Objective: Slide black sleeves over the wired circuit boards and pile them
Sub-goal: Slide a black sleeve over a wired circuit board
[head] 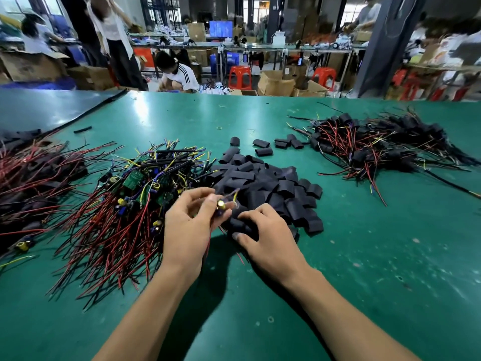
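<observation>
Left hand (192,225) raised, palm inward, thumb and curled fingers pinching one wired circuit board (221,205) just above the table (364,256). Right hand (268,241) palm-down, fingers curled round a black sleeve (238,226) at the near edge of the sleeve pile (273,183), just beside that board. Bare boards (135,194) heaped left of the hands, sleeved boards (377,147) piled far right.

Bright, even overhead light. Soft white glare on green worktop (364,256) at far L-centre. Dark soft shadow btwn forearms. Wide-angle lens bends edges; bkgd ppl soft, smeared. Motion blur on left grip (192,220) fingertips & circuit board (221,204) it pinches; wire piles fairly sharp.
</observation>
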The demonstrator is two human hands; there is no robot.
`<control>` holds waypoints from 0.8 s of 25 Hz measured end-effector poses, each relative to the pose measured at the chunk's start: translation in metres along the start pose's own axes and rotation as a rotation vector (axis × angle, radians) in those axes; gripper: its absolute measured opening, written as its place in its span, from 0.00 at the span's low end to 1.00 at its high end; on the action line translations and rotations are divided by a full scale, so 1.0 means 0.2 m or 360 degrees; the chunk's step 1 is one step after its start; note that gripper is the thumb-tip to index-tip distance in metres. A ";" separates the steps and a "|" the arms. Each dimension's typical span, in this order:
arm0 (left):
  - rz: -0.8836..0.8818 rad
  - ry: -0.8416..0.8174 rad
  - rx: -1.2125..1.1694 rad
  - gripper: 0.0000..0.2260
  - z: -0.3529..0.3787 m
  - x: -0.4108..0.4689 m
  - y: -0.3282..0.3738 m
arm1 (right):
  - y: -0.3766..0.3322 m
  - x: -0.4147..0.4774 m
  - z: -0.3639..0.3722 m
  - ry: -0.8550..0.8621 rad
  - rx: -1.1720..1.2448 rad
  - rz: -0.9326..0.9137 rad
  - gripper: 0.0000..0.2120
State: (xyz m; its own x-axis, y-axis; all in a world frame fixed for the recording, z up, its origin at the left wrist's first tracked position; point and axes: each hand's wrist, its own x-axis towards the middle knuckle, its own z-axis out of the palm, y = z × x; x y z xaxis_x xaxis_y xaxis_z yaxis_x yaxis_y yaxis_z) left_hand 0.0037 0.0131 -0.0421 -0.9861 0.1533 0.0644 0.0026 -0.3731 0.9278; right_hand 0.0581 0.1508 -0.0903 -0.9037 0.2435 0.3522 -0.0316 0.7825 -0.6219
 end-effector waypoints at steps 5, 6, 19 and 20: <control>-0.0227 -0.0182 0.0282 0.05 0.00 -0.05 -0.08 | 0.01 0.02 -0.01 0.0252 0.0211 0.0070 0.07; -0.0215 -0.0205 0.0370 0.05 -0.01 -0.05 -0.09 | 0.01 0.02 -0.01 0.0300 0.0270 0.0104 0.07; -0.0627 -0.0578 -0.0043 0.09 -0.03 -0.03 -0.02 | -0.02 0.03 -0.03 0.0521 0.0434 0.0029 0.12; -0.0589 -0.0619 0.0050 0.08 -0.03 -0.03 -0.02 | -0.02 0.02 -0.03 0.0535 0.0439 0.0022 0.13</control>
State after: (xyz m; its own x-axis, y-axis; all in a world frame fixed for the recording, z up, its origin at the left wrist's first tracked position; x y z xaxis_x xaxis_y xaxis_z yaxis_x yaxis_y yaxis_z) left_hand 0.0090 0.0080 -0.0494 -0.7877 0.5991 -0.1434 -0.3227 -0.2030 0.9245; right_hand 0.0568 0.1524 -0.0810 -0.7168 0.4616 0.5225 -0.1748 0.6065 -0.7756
